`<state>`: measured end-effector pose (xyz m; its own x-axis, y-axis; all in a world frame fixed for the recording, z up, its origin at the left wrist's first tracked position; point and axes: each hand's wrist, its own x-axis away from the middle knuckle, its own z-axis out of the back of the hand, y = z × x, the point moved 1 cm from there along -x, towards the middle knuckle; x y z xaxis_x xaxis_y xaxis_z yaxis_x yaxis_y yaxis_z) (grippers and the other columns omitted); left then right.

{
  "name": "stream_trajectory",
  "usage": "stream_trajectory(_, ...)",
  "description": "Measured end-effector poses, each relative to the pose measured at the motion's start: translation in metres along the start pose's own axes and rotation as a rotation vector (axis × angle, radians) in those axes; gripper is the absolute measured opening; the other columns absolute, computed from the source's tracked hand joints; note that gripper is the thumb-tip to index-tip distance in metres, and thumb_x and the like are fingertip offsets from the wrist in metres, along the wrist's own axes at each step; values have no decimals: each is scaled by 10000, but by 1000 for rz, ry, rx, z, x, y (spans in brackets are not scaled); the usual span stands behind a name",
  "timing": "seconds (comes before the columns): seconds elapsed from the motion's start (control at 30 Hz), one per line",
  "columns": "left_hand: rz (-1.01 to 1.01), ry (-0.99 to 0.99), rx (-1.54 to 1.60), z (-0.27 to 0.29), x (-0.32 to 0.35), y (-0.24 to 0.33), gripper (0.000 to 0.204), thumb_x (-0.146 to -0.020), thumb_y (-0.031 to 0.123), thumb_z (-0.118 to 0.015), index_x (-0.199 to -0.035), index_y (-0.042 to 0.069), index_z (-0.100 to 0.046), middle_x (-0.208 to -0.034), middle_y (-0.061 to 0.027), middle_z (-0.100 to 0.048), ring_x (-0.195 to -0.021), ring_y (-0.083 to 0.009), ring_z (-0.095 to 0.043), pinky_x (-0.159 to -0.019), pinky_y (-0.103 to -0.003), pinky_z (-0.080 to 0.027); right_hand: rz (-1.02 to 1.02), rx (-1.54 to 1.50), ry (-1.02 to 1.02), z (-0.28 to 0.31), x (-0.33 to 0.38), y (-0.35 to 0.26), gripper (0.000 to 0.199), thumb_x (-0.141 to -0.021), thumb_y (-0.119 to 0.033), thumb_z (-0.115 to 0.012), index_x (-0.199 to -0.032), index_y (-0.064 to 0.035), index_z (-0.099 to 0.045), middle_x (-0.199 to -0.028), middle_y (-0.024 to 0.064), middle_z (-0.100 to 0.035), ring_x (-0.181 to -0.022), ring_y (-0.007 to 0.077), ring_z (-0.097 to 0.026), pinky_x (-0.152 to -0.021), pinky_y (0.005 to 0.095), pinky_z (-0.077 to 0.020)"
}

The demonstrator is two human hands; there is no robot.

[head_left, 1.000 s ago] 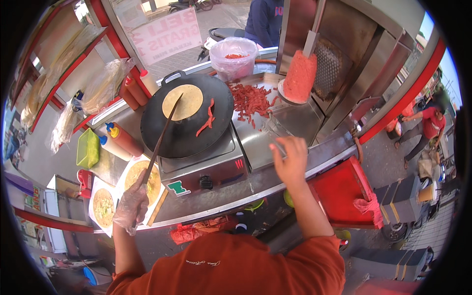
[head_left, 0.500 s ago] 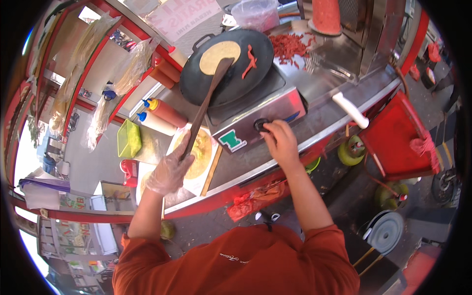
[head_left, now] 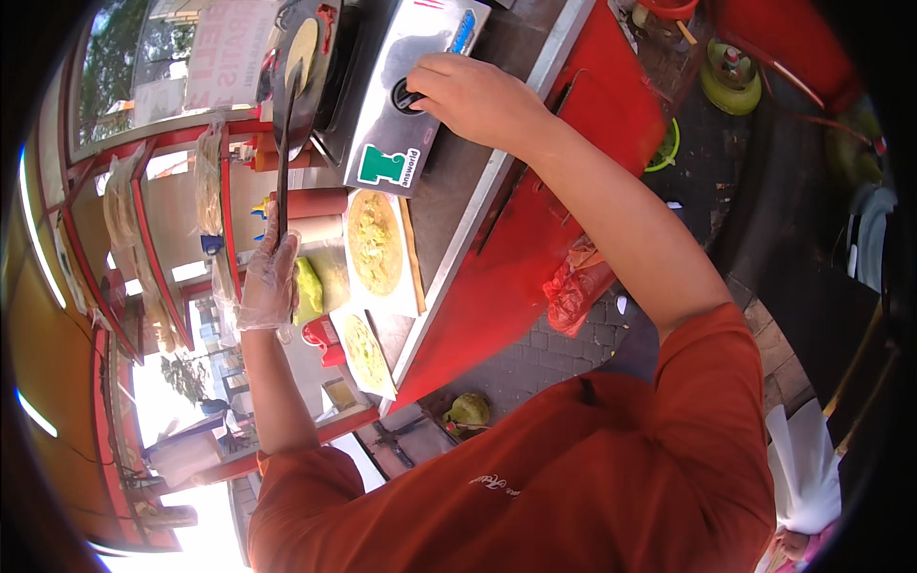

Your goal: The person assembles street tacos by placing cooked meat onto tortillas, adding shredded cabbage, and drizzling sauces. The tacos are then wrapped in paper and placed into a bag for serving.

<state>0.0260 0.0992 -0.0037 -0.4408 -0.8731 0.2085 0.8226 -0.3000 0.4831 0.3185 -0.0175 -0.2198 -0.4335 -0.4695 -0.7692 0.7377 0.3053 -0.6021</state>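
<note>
In a clear plastic glove, my left hand (head_left: 267,286) is closed around the handle of a dark wooden spatula (head_left: 284,167). The spatula's blade meets a round flatbread (head_left: 303,53) in the black pan (head_left: 308,119) on the stove. Red meat strips (head_left: 327,27) lie beside the bread in the pan. My bare right hand (head_left: 468,100) pinches the black knob (head_left: 407,95) on the steel front of the stove (head_left: 368,134). Near the stove, a flatbread topped with shredded greens (head_left: 374,244) rests on white paper, and a second topped flatbread (head_left: 364,351) lies closer to me.
A red sauce bottle (head_left: 320,201) and a white bottle (head_left: 317,228) lie behind the papers, near a green basket (head_left: 308,291) and a red container (head_left: 323,341). A red plastic bag (head_left: 576,286) hangs by the counter's front. A green gas cylinder (head_left: 731,81) stands on the ground.
The view has turned and tilted, so the pan now sits at the upper left, partly cut off. The left hand still grips the spatula; the right hand stays at the knob.
</note>
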Motion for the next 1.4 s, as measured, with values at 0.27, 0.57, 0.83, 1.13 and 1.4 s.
stream_trajectory(0.27, -37, 13, -117, -1, 3, 3, 680, -1102, 274, -613, -1703, 146, -320, -585, 90, -357, -397, -34, -310, -349, -244, -295, 31, 75, 24, -7, 2, 4, 154, -1004, -208, -664, -1100, -93, -630, -1088, 51, -662, -1111, 282, -684, -898, 437, -601)
stream_trajectory(0.57, -86, -36, -123, -5, 5, -6, 676, -1111, 271, -600, -1704, 123, -312, -588, 88, -366, -401, -32, -318, -373, -241, -302, 19, 37, 18, -8, 2, 4, 194, -974, -188, -718, -1102, -81, -620, -1103, 81, -659, -1110, 312, -669, -931, 446, -561)
stream_trajectory(0.83, -75, -10, -96, -15, 7, -7, 666, -1120, 269, -575, -1716, 178, -292, -624, 62, -396, -411, -51, -344, -370, -259, -303, 13, 48, 18, -8, 2, 5, 203, -977, -207, -717, -1107, -82, -623, -1113, 85, -666, -1114, 318, -670, -931, 455, -563)
stream_trajectory(1.13, -36, 16, -12, -16, 12, 0, 677, -1105, 258, -597, -1712, 185, -307, -664, 65, -412, -434, -33, -342, -365, -240, -318, -76, 6, 32, -2, 4, -1, 295, -1009, -314, -720, -1211, -110, -652, -1089, 87, -664, -1040, 320, -688, -865, 446, -577)
stream_trajectory(1.4, 1, -108, 229, 0, 26, -29, 605, -1105, 191, -611, -1676, 168, -413, -911, 40, -666, -571, -21, -383, -502, -180, -395, -136, -174, 267, 10, -6, -3, 202, -1070, -213, -677, -1145, -26, -676, -977, 131, -687, -803, 255, -668, -737, 352, -539)
